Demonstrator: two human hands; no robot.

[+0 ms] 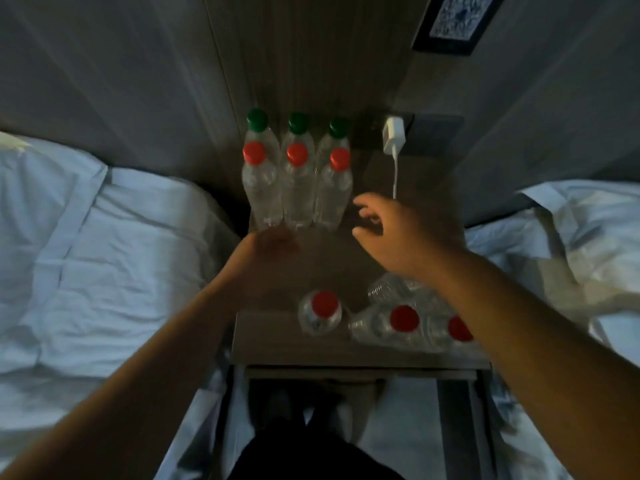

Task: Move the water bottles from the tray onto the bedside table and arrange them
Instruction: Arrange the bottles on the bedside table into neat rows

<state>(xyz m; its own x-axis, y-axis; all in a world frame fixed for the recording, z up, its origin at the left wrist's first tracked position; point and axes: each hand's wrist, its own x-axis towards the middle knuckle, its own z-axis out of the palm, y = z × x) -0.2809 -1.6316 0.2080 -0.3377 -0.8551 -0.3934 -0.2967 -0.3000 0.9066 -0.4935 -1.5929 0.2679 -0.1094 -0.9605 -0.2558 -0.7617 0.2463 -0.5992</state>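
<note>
Six clear water bottles stand in two rows at the back left of the bedside table (pixel 346 258): three with green caps (pixel 298 123) behind, three with red caps (pixel 297 154) in front. My left hand (pixel 266 251) is blurred, just in front of the red-capped row, holding nothing that I can see. My right hand (pixel 391 230) hovers to the right of that row, fingers loosely curled and empty. Several more red-capped bottles (pixel 323 306) stand near the table's front edge, partly hidden under my right forearm. No tray is visible.
A white charger (pixel 393 136) is plugged into the wall panel, its cable hanging onto the table at the back right. Beds with white linen (pixel 104 254) flank the table on both sides. A framed picture (pixel 453 22) hangs at the upper right.
</note>
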